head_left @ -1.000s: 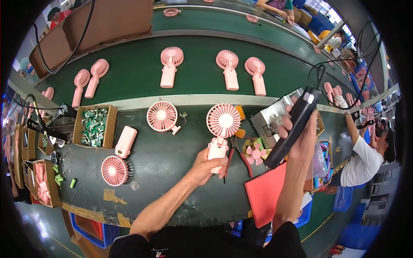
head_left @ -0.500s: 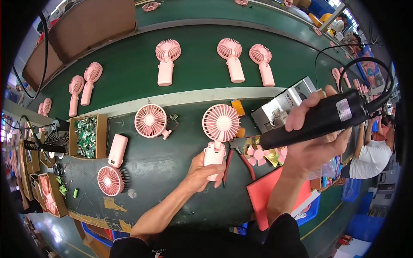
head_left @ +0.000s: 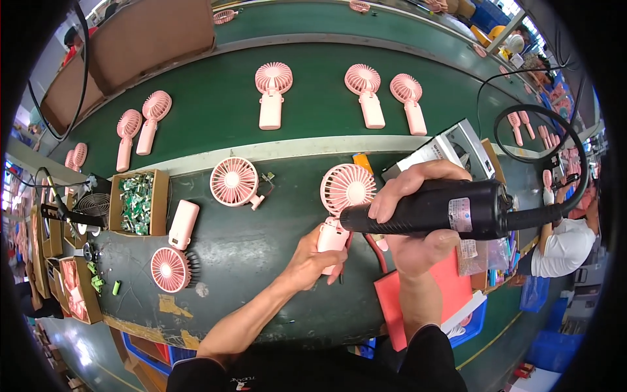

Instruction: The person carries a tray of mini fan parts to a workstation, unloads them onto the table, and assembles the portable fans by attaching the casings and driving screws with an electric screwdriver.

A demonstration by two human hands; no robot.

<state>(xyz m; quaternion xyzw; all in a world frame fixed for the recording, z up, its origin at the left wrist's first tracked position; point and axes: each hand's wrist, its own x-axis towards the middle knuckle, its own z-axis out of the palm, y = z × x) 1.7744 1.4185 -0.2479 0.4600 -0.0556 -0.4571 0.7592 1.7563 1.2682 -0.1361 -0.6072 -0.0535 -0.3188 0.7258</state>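
Observation:
My left hand is wrapped round the handle of a pink handheld fan, its round grille pointing away from me over the workbench. In my right hand lies a thick black corded electric screwdriver, held sideways. The screwdriver's front end is at the fan's neck, where head and handle join; the tip itself cannot be made out. Red-handled pliers lie partly hidden beneath my right hand. To the left rest another pink fan and a fan head with a small board beside it.
Several pink fans lie on the green conveyor belt beyond the bench. A cardboard box of circuit boards stands left. At right are a silver device, a red pad and the screwdriver's looping cable.
My right hand has brought the electric screwdriver left and down to the fan's neck. My left hand keeps hold of the fan. The whole view has shifted slightly.

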